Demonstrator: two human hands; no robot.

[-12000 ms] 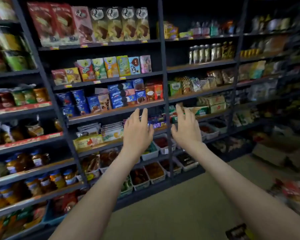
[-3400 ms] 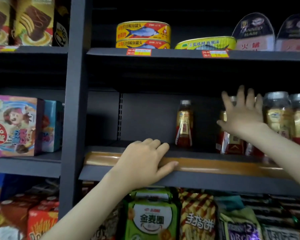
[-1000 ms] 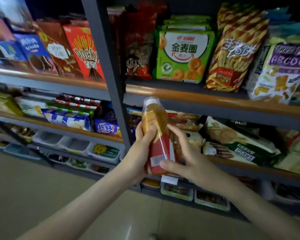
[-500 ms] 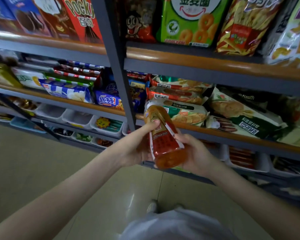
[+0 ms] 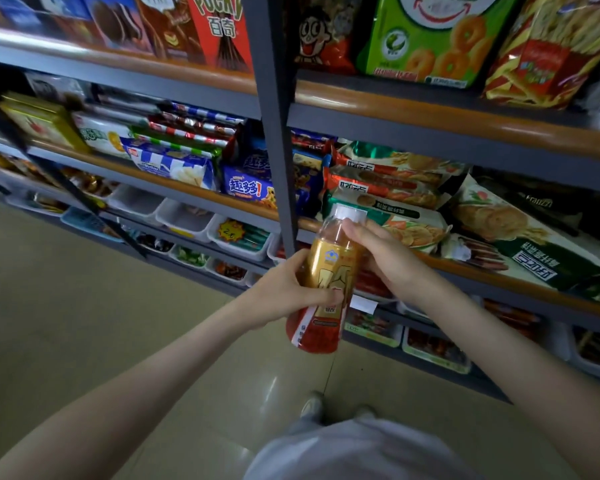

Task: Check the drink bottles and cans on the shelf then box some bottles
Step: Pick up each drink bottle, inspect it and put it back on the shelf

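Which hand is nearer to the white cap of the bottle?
Right. The right hand holds the bottle just below the cap; the left hand holds it lower, around the middle.

A red Pocky box (image 5: 219,32) stood at the top of the frame, just left of the grey shelf post (image 5: 274,116) in front of me. Right of the post, on the same shelf, I saw a green bag of ring biscuits (image 5: 430,39) beside a red-and-yellow striped snack bag (image 5: 541,53). One shelf down, a blue cookie pack (image 5: 250,183) lay just left of the post. White plastic trays (image 5: 238,237) lined a lower shelf, above the glossy beige floor tiles (image 5: 66,323).
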